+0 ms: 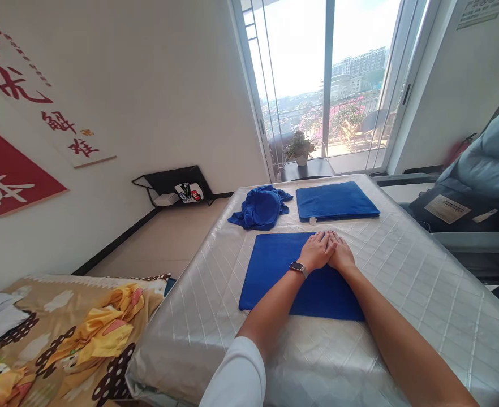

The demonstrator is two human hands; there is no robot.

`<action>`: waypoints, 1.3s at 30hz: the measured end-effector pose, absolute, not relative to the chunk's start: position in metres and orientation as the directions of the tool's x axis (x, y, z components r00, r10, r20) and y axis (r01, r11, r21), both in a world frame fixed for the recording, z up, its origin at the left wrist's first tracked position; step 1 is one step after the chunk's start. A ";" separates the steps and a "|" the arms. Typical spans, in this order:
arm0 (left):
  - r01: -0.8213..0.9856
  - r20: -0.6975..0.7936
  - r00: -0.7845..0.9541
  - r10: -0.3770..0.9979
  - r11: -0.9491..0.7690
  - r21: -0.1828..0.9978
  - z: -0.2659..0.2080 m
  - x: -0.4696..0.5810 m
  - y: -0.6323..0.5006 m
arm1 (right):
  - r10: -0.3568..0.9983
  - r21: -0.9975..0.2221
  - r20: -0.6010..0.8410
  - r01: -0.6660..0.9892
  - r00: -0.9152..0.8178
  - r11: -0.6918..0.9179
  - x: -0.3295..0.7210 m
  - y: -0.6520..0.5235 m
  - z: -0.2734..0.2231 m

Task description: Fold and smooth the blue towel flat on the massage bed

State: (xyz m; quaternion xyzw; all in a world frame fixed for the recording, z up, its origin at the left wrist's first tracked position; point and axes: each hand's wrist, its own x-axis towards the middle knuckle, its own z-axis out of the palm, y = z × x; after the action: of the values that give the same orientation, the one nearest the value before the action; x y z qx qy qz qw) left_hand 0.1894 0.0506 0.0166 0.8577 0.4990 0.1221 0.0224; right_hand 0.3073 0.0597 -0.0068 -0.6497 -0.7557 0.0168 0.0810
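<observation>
A blue towel [270, 277] lies spread flat as a rectangle on the silvery quilted surface in front of me. My left hand [316, 251], with a watch [297, 267] at its wrist, rests palm down near the towel's far edge. Beside it and touching it, my right hand [342, 252] also lies flat on the towel, fingers stretched forward. Neither hand grips anything. Beyond them is a neatly folded stack of blue towels [336, 200] with a small white tag. To its left sits a crumpled blue towel [260, 207].
The towels lie on a bed-like table [207, 299] with a silver quilted cover. Yellow patterned clothes [105, 328] lie on a brown bedspread [50, 299] at lower left. On the right stands a dark armchair [465, 226]. A potted plant [301, 150] is by the glass door.
</observation>
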 end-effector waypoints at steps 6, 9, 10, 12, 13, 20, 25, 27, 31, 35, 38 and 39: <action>0.890 0.127 0.397 0.909 -0.415 0.188 0.001 0.161 0.064 | 0.989 -0.138 0.102 0.983 -0.105 0.119 0.303 0.063 -0.004; 0.929 0.109 0.308 0.945 -0.323 0.181 0.001 0.111 0.064 | 0.993 -0.163 0.086 0.982 -0.084 0.097 0.300 0.063 -0.001; 0.942 0.095 0.272 0.958 -0.285 0.177 0.002 0.092 0.065 | 0.994 -0.168 0.079 0.981 -0.081 0.093 0.300 0.064 -0.001; 0.965 0.079 0.200 0.977 -0.210 0.156 0.003 0.057 0.065 | 0.994 -0.171 0.071 0.981 -0.082 0.093 0.300 0.064 -0.001; 0.973 0.077 0.170 0.983 -0.179 0.143 0.004 0.042 0.065 | 0.994 -0.169 0.070 0.981 -0.082 0.092 0.301 0.065 -0.002; 0.978 0.090 0.127 0.988 -0.140 0.155 0.000 0.011 0.064 | 0.994 -0.145 0.068 0.985 -0.087 0.096 0.304 0.070 -0.009; 0.975 0.113 0.096 0.989 -0.116 0.187 -0.004 0.015 0.065 | 0.996 -0.136 0.054 0.987 -0.075 0.081 0.305 0.072 -0.009; 0.973 0.119 0.094 0.988 -0.117 0.198 -0.004 0.015 0.065 | 0.996 -0.126 0.043 0.989 -0.074 0.079 0.305 0.072 -0.008; 0.970 0.123 0.089 0.988 -0.114 0.215 -0.004 0.014 0.065 | 0.997 -0.109 0.028 0.991 -0.074 0.077 0.302 0.071 -0.002; 0.966 0.104 0.094 0.990 -0.116 0.230 -0.004 0.014 0.066 | 0.998 -0.073 0.051 0.996 -0.044 0.048 0.300 0.066 0.005; 0.968 0.088 0.089 0.992 -0.107 0.229 -0.003 0.014 0.067 | 0.997 -0.038 0.071 0.998 -0.041 0.044 0.303 0.055 0.006; 0.968 0.084 0.088 0.993 -0.105 0.227 -0.003 0.015 0.067 | 0.996 -0.031 0.072 0.998 -0.055 0.057 0.305 0.050 0.006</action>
State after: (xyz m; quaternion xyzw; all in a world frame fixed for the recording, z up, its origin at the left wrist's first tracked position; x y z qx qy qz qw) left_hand 0.0146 0.0674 -0.0028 0.7355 0.6665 0.1079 0.0562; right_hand 0.3045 0.0497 0.0059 -0.6864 -0.7261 -0.0138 0.0368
